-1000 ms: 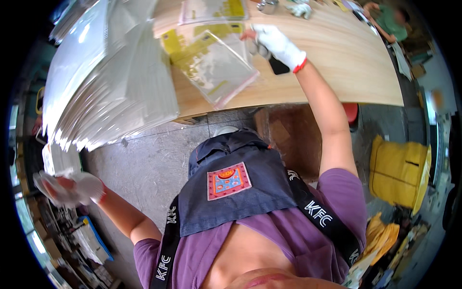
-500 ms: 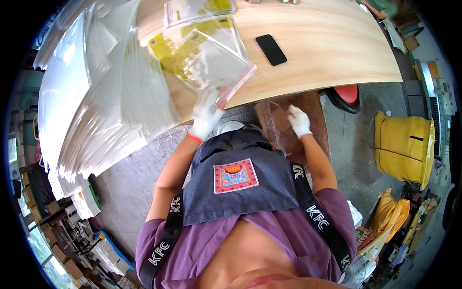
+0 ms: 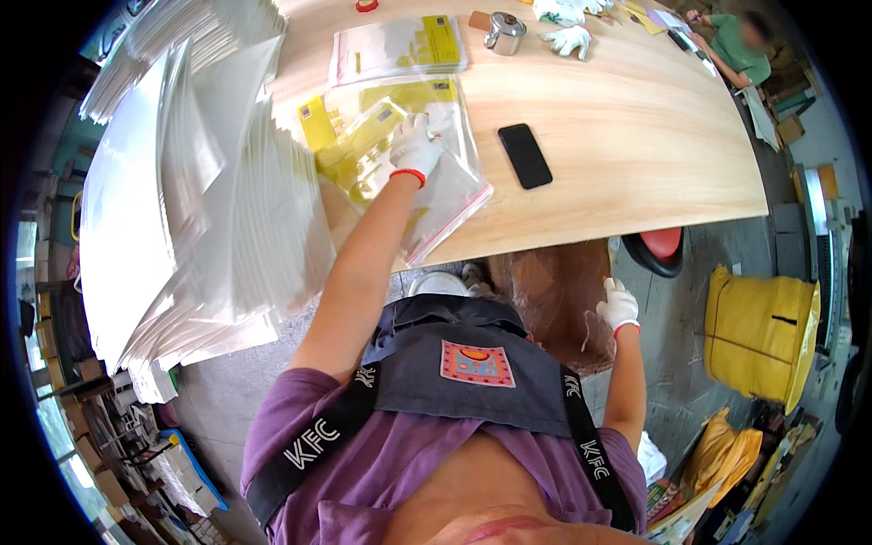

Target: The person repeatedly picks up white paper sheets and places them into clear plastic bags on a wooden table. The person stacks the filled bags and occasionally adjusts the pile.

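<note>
Gloved left hand [image 3: 416, 145] rests flat on a clear zip bag [image 3: 400, 163] holding yellow cards, at the wooden table's [image 3: 636, 154] near edge. Gloved right hand [image 3: 619, 306] grips a brown plastic bag [image 3: 549, 300] below the tabletop. A black phone [image 3: 524, 155] lies beside the zip bag.

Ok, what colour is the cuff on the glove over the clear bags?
Red, on the white glove of the left hand; head view shows it.

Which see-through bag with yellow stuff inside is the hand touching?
The near clear plastic bag with yellow sheets, the one hanging over the wooden table's edge. The left hand rests on it. The other clear bag lies farther back, untouched.
</note>
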The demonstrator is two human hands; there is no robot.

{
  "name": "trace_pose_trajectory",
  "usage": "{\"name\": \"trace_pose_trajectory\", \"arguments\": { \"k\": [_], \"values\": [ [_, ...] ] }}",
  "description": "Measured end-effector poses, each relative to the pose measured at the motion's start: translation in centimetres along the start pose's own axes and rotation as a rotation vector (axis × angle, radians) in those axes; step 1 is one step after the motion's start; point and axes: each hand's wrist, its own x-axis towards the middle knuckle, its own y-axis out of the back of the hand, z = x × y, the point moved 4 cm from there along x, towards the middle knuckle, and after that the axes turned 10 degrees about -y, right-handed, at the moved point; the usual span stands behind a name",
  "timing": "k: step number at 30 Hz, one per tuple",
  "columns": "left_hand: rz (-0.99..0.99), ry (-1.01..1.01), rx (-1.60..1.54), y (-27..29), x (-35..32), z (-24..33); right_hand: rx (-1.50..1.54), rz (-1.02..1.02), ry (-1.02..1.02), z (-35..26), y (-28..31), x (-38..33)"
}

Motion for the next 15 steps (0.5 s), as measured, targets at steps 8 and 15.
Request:
{"name": "trace_pose_trajectory", "arguments": {
  "k": [8, 15],
  "values": [
    [-0.387, -0.019, 0.512, -2.5, 7.8, -1.1, 1.267, -0.394, 0.200, -3.7, 5.2, 7.4],
    [-0.067, -0.028, 0.220, 0.9, 8.4, -3.1, 0.894, -0.415, 0.596, -11.5, 13.3, 10.4]
  ]
}}
